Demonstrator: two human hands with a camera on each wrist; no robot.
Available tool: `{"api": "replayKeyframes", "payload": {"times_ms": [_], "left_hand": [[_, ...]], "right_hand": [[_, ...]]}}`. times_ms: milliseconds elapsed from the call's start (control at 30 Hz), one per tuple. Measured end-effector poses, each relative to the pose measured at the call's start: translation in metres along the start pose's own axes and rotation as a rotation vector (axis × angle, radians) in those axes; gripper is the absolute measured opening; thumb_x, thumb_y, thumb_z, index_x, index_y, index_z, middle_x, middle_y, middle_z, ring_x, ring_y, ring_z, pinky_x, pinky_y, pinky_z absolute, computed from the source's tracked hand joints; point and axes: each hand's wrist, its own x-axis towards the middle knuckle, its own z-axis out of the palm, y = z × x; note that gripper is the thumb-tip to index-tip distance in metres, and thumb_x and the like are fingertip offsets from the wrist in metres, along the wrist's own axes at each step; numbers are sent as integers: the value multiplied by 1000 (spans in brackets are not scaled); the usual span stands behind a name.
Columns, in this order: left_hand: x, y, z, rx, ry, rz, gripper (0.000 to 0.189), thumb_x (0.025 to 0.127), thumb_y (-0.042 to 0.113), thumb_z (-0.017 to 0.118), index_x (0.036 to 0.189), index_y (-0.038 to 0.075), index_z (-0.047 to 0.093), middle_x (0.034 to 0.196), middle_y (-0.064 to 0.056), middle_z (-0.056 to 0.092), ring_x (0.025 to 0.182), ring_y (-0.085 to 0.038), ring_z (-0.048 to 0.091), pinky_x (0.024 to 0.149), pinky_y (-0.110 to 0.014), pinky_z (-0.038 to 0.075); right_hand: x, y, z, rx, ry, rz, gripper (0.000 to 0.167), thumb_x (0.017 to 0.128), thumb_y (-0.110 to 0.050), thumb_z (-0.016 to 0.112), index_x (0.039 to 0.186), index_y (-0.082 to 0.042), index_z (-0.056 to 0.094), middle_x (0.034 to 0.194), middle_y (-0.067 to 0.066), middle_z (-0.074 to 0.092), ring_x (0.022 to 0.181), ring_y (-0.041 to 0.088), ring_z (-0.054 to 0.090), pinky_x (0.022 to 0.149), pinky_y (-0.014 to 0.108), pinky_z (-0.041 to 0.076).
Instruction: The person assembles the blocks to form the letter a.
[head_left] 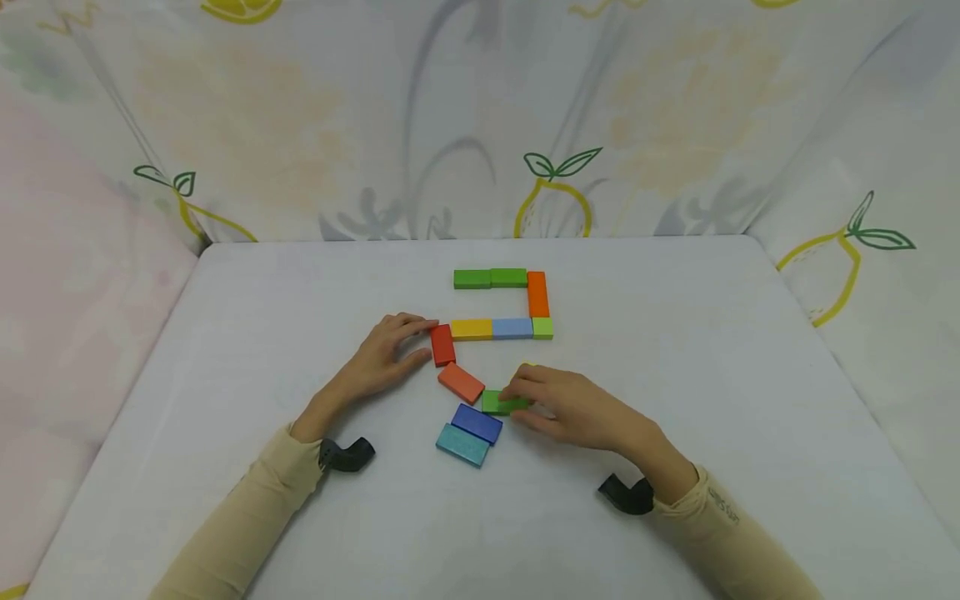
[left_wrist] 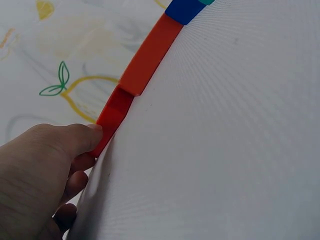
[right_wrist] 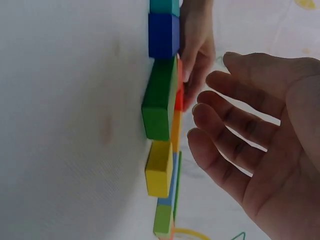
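My left hand is at the flat, rectangular red block, with thumb and fingers loosely apart and touching its near-left edges rather than wrapped round it. That block lies on the white worktop, its lower end against a slanted orange-red rectangular block.

My right hand holds nothing; its fingers are relaxed and slightly bent, hovering over a solid green rectangular block and hiding part of it. A small yellow block sits just beside the green one's end, mostly covered by my knuckles from above.

Closer to me, a dark blue rectangular block and a teal one lie side by side, touching and tilted. Beyond my hands, an amber rectangular block, a light blue one and a short light-green one form a row. From its right end, a bright orange rectangular block runs away from me to two green rectangular blocks laid end to end. A lemon-print cloth hangs behind the worktop.
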Motion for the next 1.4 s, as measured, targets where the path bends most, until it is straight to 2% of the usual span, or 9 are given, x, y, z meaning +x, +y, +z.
{"api": "replayKeyframes", "payload": {"times_ms": [100, 233, 433, 600, 733, 933, 1033, 1100, 1400], "left_hand": [[0, 0, 1, -5, 22, 21, 46, 86, 15, 68, 130, 7, 56, 122, -13, 58, 111, -28, 49, 92, -47, 41], [0, -2, 2, 4, 43, 45, 46, 85, 15, 68, 129, 6, 56, 119, -12, 59, 109, -27, 49, 90, -45, 41], [1, -2, 0, -4, 8, 3, 46, 88, 17, 66, 131, 9, 55, 123, -11, 58, 112, -27, 49, 94, -47, 40], [1, -3, 0, 6, -8, -12, 46, 88, 19, 66, 132, 10, 55, 124, -10, 58, 113, -26, 48, 95, -46, 40], [3, -4, -1, 11, -10, -12, 46, 88, 20, 66, 132, 11, 55, 123, -10, 58, 113, -25, 48, 94, -45, 40], [4, -2, -2, 3, -19, -24, 46, 89, 21, 65, 132, 11, 54, 124, -10, 58, 114, -26, 48, 95, -45, 40], [4, 0, -2, 2, -20, -27, 46, 88, 19, 66, 132, 10, 55, 124, -10, 58, 114, -26, 48, 95, -46, 39], [3, 2, -3, 0, -23, -32, 46, 88, 19, 66, 132, 10, 55, 124, -10, 58, 114, -27, 48, 95, -46, 39], [-1, 3, -3, -14, -31, -56, 46, 88, 19, 66, 132, 11, 55, 124, -10, 57, 115, -27, 48, 97, -47, 39]], "right_hand": [[2, -7, 8, -47, -61, -59, 31, 93, -27, 60, 122, -17, 61, 105, -4, 57, 89, 6, 54, 77, 20, 50], [3, -13, 17, -102, -134, -66, 41, 94, -29, 57, 134, -19, 54, 98, -4, 52, 81, 5, 48, 69, 16, 44], [3, -19, 21, -137, -210, -52, 46, 95, -31, 55, 139, -18, 49, 96, -3, 49, 75, 6, 45, 67, 15, 41], [1, -21, 20, -132, -208, -31, 44, 95, -31, 56, 137, -18, 52, 97, -2, 52, 77, 6, 46, 67, 15, 43], [0, -22, 19, -153, -171, -37, 41, 92, -28, 60, 132, -18, 56, 99, -2, 54, 81, 7, 49, 68, 15, 45], [-3, -24, 21, -210, -107, -63, 23, 89, -25, 65, 111, -19, 63, 131, 0, 51, 110, 12, 55, 87, 24, 52], [-4, -25, 23, -212, -113, -81, 18, 89, -23, 65, 106, -20, 60, 140, -2, 47, 116, 13, 52, 88, 25, 51], [-4, -25, 24, -218, -117, -93, 19, 89, -22, 65, 107, -20, 59, 141, -4, 48, 115, 13, 52, 87, 25, 51], [-4, -27, 27, -237, -162, -136, 45, 89, -19, 65, 133, -19, 52, 135, -4, 49, 115, 11, 53, 91, 26, 51]]}}
